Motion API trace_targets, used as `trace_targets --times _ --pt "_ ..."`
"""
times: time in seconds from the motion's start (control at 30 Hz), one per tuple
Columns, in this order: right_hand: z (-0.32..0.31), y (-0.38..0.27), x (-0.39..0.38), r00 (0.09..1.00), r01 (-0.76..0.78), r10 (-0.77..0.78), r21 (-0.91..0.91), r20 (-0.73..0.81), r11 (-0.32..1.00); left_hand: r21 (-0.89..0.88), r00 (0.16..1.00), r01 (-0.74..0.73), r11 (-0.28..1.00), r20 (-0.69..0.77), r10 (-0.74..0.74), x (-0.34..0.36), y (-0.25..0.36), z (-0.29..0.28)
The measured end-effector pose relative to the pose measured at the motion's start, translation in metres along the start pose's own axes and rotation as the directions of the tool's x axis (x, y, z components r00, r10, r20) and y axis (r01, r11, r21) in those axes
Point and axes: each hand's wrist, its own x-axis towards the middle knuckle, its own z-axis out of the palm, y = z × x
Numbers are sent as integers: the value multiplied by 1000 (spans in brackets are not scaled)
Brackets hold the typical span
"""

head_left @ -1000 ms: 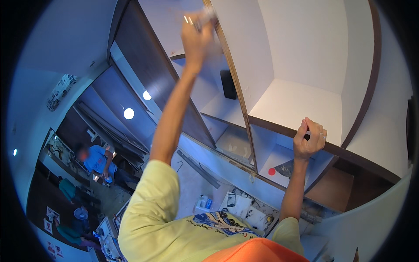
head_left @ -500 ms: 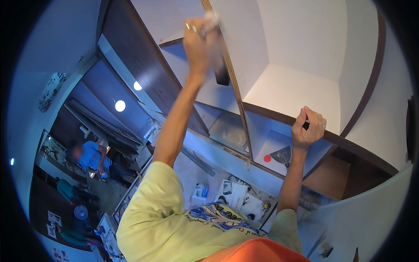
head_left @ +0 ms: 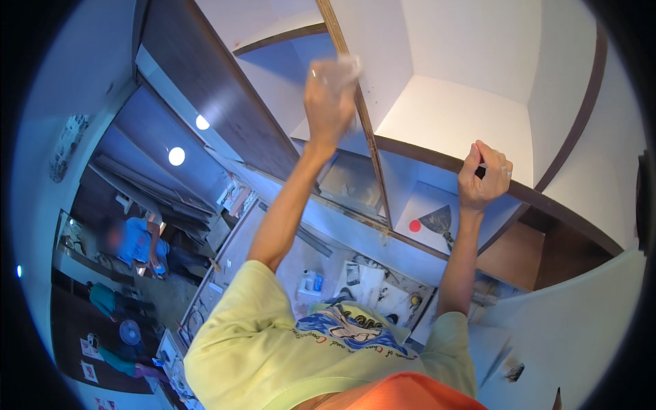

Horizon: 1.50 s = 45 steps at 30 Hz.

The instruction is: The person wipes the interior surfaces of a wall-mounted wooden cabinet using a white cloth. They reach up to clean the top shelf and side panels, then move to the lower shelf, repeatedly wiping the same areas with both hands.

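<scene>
My left hand [head_left: 328,102], blurred by motion, is closed on a pale crumpled-looking object [head_left: 347,67] at the raw wooden edge [head_left: 367,123] of an upright cabinet panel. My right hand [head_left: 484,174] is closed, fingertips pressed together, at the dark front edge [head_left: 417,147] of a white shelf [head_left: 451,116]; what it holds, if anything, is hidden. In the cubby below lie a scraper [head_left: 436,217] and a red disc [head_left: 415,226].
A dark panel [head_left: 198,75] flanks the cabinet on the left. A brown cubby [head_left: 512,253] is at lower right. On the floor below are a white jug [head_left: 311,280] and boards [head_left: 369,287]. Other people [head_left: 140,242] are at lower left, near a fan [head_left: 130,331].
My left hand, with the pale object, has moved down along the wooden edge. My right hand appears slightly higher in the picture, as the view shifted; it stays closed at the same shelf edge.
</scene>
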Motion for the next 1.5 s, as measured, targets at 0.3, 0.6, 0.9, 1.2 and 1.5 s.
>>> trace_targets --times 0.3,0.6,0.9,1.2,1.5 --pt "1 1 -2 1000 -19 20 -68 19 997 29 998 15 999 -63 -13 79 -34 9" --pt "-6 -10 11 993 -13 25 -101 118 995 -66 772 482 873 503 -388 -103 13 -40" --pt "-24 -99 -42 575 -809 496 363 651 462 -598 598 796 93 756 -265 -125 65 -45" --pt "-10 -148 -55 308 -891 566 440 765 -111 -585 768 631 511 564 -304 -134 51 -43" --pt "52 -176 44 586 -805 614 292 529 516 -636 956 229 737 288 -49 -43 -60 -54"
